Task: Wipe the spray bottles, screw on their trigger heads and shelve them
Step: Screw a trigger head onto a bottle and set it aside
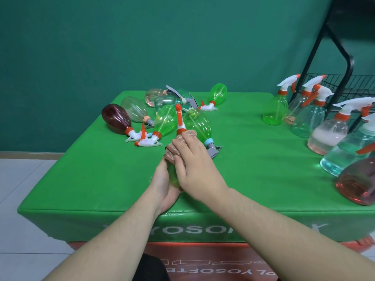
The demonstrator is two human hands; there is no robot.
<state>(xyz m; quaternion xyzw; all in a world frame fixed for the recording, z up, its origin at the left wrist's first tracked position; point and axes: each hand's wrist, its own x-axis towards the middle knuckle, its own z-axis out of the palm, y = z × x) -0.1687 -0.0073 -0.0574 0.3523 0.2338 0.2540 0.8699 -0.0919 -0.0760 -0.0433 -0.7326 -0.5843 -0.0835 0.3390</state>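
- Green translucent spray bottle (pixel 173 176) lies between the two hands over the near middle of the table (pixel 85 175), its body mostly hidden by them; its orange-and-white trigger head (pixel 179 122) points away toward the far pile.
- Left hand (pixel 165 187) cups the bottle from below and the left side, palm turned up, fingers curled round the body, forearm coming in from the lower left.
- Right hand (pixel 191 169) lies over the top of the bottle, fingers bent and pressing a brownish-pink cloth (pixel 178 148) against its upper part; the forearm reaches in from the lower right.
- Just beyond the hands, a pile of lying bottles (pixel 162 114) in green, clear, pink and dark red covers the far middle of the table, some with trigger heads on.
- Upright bottles with white-and-orange heads (pixel 316 118) stand in a cluster along the table's right side.
- Behind them at the right edge stands a black wire rack (pixel 349 82).
- A green wall (pixel 101 47) closes the back.
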